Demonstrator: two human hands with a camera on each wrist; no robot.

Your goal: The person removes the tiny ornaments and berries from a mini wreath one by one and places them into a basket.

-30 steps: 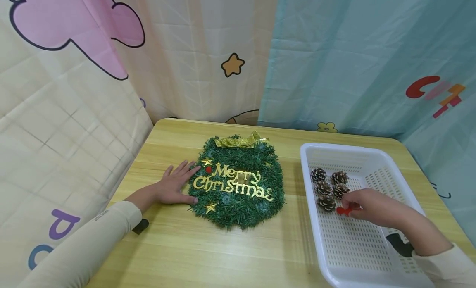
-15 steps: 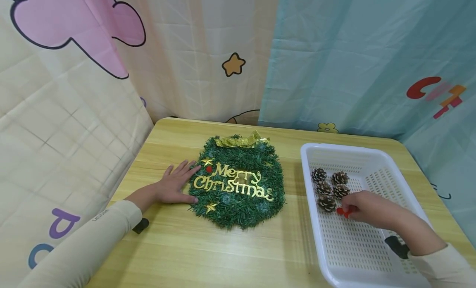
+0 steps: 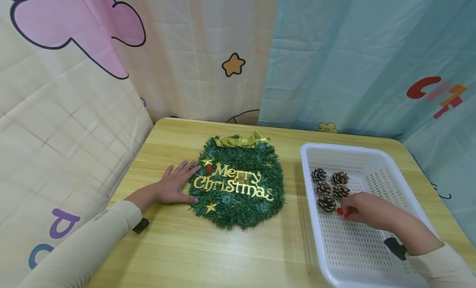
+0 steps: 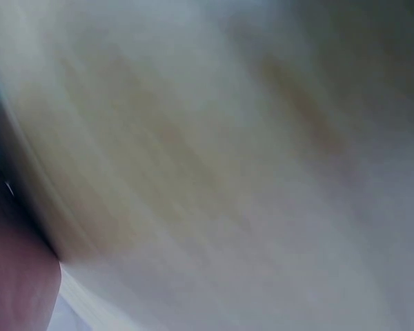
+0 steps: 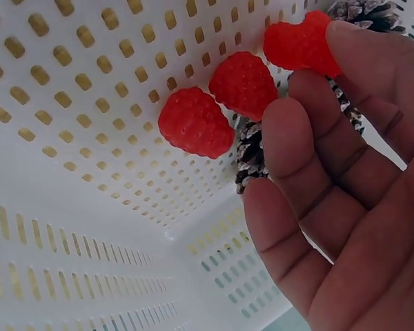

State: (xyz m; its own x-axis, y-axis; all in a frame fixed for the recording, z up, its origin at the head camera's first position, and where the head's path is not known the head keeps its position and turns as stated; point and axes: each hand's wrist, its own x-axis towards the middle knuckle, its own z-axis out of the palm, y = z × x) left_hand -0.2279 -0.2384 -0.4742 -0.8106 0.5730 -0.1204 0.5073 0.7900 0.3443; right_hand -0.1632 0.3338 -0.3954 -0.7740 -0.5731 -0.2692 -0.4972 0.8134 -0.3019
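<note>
A green Christmas wreath (image 3: 238,213) with gold "Merry Christmas" lettering (image 3: 233,184) lies on the table (image 3: 223,259). My left hand (image 3: 174,186) rests beside it with fingers spread, fingertips and thumb at its left edge; only a blurred bit of that hand (image 4: 17,283) shows in the left wrist view. Inside the white basket (image 3: 316,238), my right hand (image 3: 372,209) pinches a red artificial raspberry (image 5: 298,47) between thumb and fingers. Two more red raspberries (image 5: 195,123) lie on the perforated basket floor, near its fingertips.
Several pine cones (image 3: 327,203) with whitened tips cluster at the basket's left side, next to my right hand. Gold stars (image 3: 210,207) and a gold ribbon bow (image 3: 241,141) decorate the wreath. Printed curtains (image 3: 208,40) hang behind the table and along its sides.
My right hand has turned slightly and shifted a little among the red raspberries within the basket. The left hand and the wreath have stayed in place.
</note>
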